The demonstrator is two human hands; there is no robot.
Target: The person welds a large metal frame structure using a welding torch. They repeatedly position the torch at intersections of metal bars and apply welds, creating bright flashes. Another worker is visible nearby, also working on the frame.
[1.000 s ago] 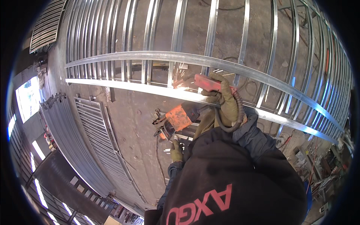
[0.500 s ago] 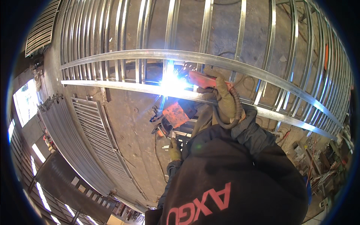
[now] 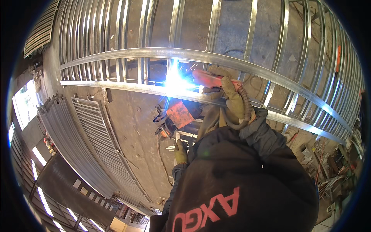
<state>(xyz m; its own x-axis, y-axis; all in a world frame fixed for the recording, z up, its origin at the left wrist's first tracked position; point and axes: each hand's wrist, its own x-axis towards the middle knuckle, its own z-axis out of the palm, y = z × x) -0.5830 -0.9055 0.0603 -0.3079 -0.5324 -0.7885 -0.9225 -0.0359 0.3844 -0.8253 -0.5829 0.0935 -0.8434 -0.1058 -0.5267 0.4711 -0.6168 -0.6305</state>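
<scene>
A thick yellow-brown glove covers my right hand [image 3: 233, 97], which is closed around the red handle of a welding torch [image 3: 208, 79]. The torch's ribbed hose [image 3: 245, 103] bends down over my wrist. Left of its tip, a blinding blue-white arc [image 3: 176, 82] burns with sparks at the lower long rail [image 3: 131, 88] of a metal frame. The glare hides the joint and the tip. My left hand [image 3: 180, 152], in a similar glove, hangs low beside my body. Its fingers look closed near a thin pale metal piece; what they grip is unclear.
Many upright bars [image 3: 210, 33] cross the upper long rail [image 3: 232, 62]. Below the arc are an orange-red box-like thing [image 3: 180, 115] and a black-and-orange tool [image 3: 165, 129]. Barred panels [image 3: 102, 129] lie at left, beside stacked grey lengths [image 3: 73, 147]. Scrap [image 3: 324, 162] is heaped at right.
The view has shifted slightly. The arc still burns at about the same place on the rail, and my right hand keeps its hold on the torch. My left hand stays low.
</scene>
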